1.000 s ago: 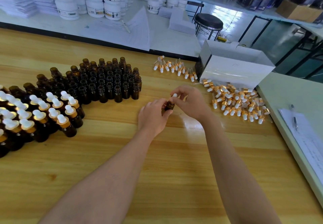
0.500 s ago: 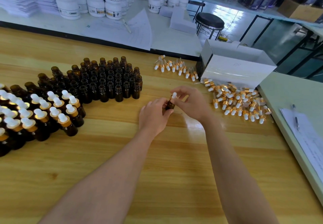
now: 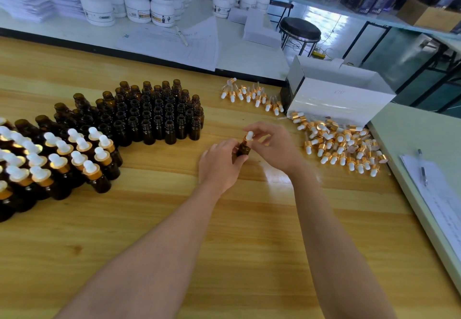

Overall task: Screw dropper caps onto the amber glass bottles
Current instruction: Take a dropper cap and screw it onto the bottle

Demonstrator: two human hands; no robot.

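Our left hand (image 3: 219, 163) grips the amber bottle (image 3: 243, 149) upright; right hand (image 3: 272, 144) pinches its dropper cap (image 3: 249, 136) above.

Person, two limbs in view. The left hand (image 3: 219, 165) and right hand (image 3: 275, 148) are bare. The left forearm (image 3: 154, 244) and right forearm (image 3: 331, 231) are bare too, along all the length that shows. Slim build, smooth surface. Nails too small to make out.

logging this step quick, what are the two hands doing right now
left hand: holds the amber bottle
right hand: pinches the dropper cap on top of that bottle
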